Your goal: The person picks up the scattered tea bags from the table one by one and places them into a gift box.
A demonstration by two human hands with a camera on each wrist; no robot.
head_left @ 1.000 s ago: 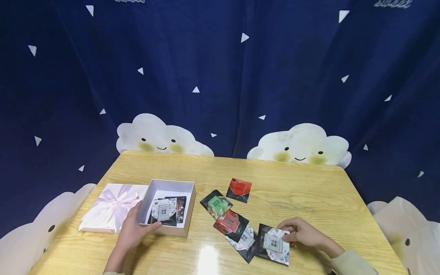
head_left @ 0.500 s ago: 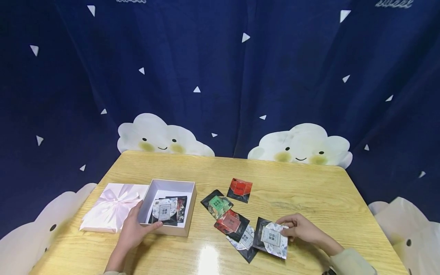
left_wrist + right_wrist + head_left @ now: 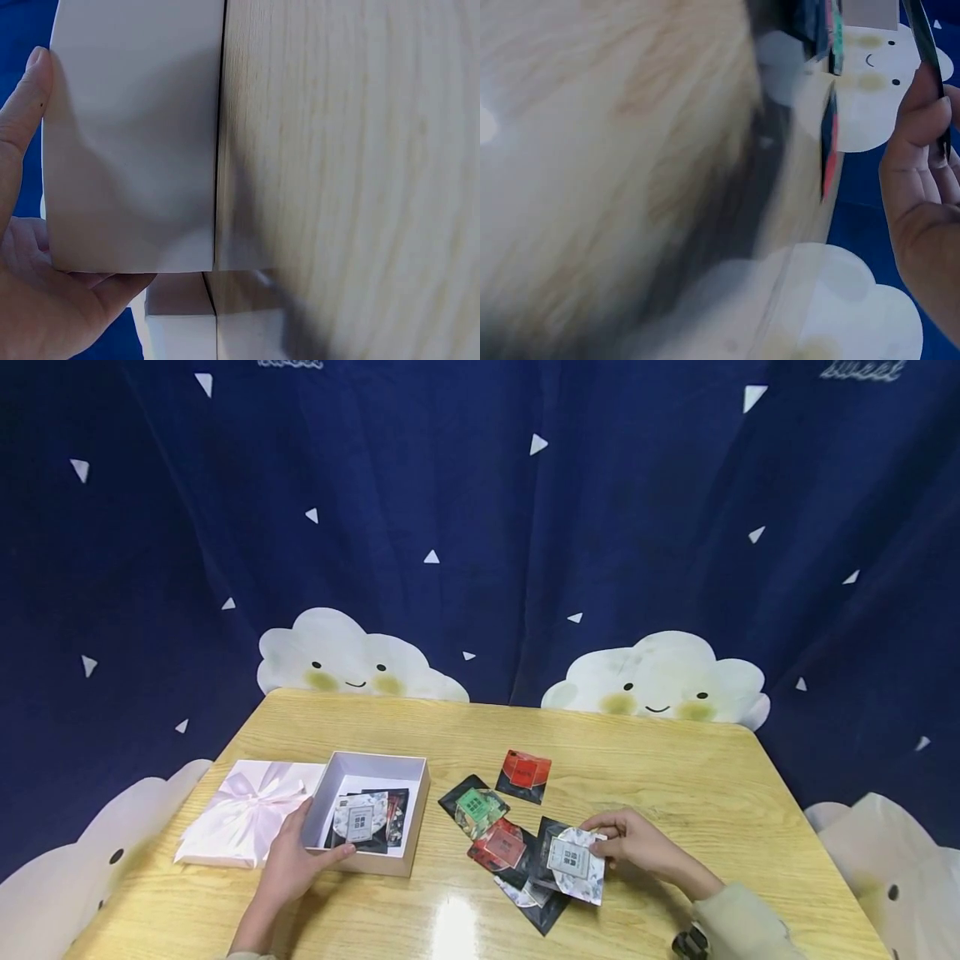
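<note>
- Seeing, just left of the lidless box [image 3: 418,831], a ribbon-tied cover [image 3: 225,835]; judging it stiff with a soft bow, so preferring a hold on the plain edges.
- Bracing the near-left corner of the lidless box with the left grip [image 3: 292,860], spread wide along near rim and left wall, pinching nothing.
- Judging the lidless box light and firm, probably sliding under a sideways push; favouring the walls for steadying.
- Noting overlapping flat sachets [image 3: 362,817] inside the lidless box.
- Spotting, right of the lidless box on the bench [image 3: 660,777], a green-labelled sachet [image 3: 474,807], then a pink-labelled sachet [image 3: 504,845], then a red sachet [image 3: 525,773] well apart from the lidless box.
- Finding a lower sachet [image 3: 547,912] farther right of the lidless box, partly covered from view.
- Holding the floral sachet [image 3: 570,860] well right of the lidless box, seemingly raised above the bench; judging it light, thin, bendable and somewhat slippery.
- Pinching its right edge with the right grip [image 3: 628,840], closed to the packet's thickness; favouring that flat edge over squeezing the filled middle.
</note>
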